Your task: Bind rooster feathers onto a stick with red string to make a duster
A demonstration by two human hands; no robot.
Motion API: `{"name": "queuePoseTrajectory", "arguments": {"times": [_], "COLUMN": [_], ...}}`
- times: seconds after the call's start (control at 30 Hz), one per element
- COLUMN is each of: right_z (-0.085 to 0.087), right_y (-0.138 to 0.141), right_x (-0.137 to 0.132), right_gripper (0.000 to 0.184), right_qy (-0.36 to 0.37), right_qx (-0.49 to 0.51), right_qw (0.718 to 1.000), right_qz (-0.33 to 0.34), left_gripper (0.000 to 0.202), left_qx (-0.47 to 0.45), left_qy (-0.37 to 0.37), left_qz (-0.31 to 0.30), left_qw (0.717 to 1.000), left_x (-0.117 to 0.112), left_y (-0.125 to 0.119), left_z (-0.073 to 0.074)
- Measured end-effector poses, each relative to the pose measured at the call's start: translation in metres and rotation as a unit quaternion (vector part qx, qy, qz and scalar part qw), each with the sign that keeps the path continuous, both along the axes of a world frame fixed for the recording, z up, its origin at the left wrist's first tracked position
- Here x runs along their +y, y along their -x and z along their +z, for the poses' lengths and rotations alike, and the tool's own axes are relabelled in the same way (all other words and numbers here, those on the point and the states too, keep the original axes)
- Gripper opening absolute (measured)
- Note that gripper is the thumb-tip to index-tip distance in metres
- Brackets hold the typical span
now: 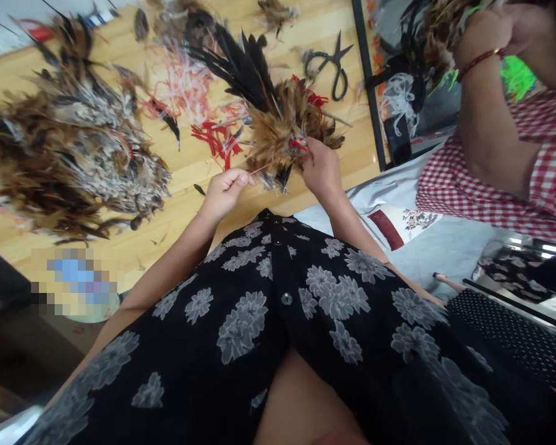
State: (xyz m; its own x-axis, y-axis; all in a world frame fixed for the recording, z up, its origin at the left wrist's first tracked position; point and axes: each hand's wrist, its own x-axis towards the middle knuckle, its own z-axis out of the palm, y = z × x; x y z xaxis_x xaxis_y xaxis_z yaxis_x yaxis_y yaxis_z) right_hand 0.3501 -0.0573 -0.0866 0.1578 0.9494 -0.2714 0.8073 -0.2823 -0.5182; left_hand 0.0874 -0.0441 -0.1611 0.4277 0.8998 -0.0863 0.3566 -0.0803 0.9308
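My left hand point(226, 190) is closed in a pinch on a thin reddish string point(265, 167), which runs taut toward a bundle of brown feathers point(278, 127). At the base of that bundle, my right hand point(323, 168) is closed with thumb and finger on the feathers, beside a bit of red string point(298, 144). Long black feathers point(248, 68) stick out of the bundle toward the far left. What lies under the right fingertips is hidden.
A large heap of brown and grey feathers point(97, 142) lies at left. Red string pieces point(219, 143) and pale pink strands point(185, 83) are strewn mid-table. Black scissors point(331, 63) lie beyond the bundle. At right, past a dark table edge point(369, 86), a co-worker's hands point(486, 37) handle feathers.
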Motion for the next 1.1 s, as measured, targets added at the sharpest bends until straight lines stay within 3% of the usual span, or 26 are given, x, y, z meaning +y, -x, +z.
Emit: {"name": "queuePoseTrajectory", "arguments": {"times": [0.17,0.33,0.43,0.57,0.7,0.83,0.9,0.93,0.97,1.03,1.1], "right_z": [0.005,0.007,0.014,0.021,0.025,0.017,0.006,0.000,-0.007,-0.017,-0.024], "right_y": [0.013,0.018,0.019,0.018,0.011,0.000,-0.006,-0.008,-0.010,-0.013,-0.013], "right_x": [0.003,0.001,-0.003,-0.012,-0.022,-0.026,-0.026,-0.025,-0.023,-0.017,-0.010], "right_gripper": [0.046,0.051,0.052,0.050,0.046,0.042,0.037,0.036,0.037,0.042,0.047], "right_qy": [0.045,0.083,0.128,0.116,0.094,0.086,0.052,0.030,0.009,-0.019,-0.032], "right_qx": [-0.085,-0.162,-0.200,-0.177,-0.131,-0.080,-0.015,0.025,0.067,0.143,0.202], "right_qw": [0.995,0.981,0.959,0.934,0.935,0.969,0.988,0.993,0.995,0.990,0.977], "right_qz": [0.008,0.065,0.153,0.287,0.316,0.217,0.145,0.108,0.074,0.008,-0.054], "left_gripper": [0.040,0.032,0.029,0.038,0.061,0.046,0.029,0.024,0.024,0.029,0.036], "left_qx": [0.106,0.162,0.185,0.233,0.226,0.063,-0.026,-0.062,-0.100,-0.106,-0.039], "left_qy": [-0.206,-0.330,-0.352,-0.339,-0.346,-0.350,-0.288,-0.250,-0.211,-0.112,-0.049], "left_qz": [-0.044,-0.094,-0.114,-0.164,-0.196,-0.154,-0.201,-0.259,-0.337,-0.445,-0.460], "left_qw": [0.972,0.925,0.910,0.897,0.889,0.922,0.936,0.931,0.912,0.882,0.886], "left_x": [0.000,0.020,0.054,0.107,0.132,0.107,0.081,0.067,0.053,0.029,0.013], "left_y": [0.011,0.018,0.031,0.040,0.037,0.032,0.030,0.029,0.029,0.030,0.033], "left_z": [0.024,0.050,0.060,0.066,0.088,0.138,0.156,0.159,0.157,0.136,0.103]}}
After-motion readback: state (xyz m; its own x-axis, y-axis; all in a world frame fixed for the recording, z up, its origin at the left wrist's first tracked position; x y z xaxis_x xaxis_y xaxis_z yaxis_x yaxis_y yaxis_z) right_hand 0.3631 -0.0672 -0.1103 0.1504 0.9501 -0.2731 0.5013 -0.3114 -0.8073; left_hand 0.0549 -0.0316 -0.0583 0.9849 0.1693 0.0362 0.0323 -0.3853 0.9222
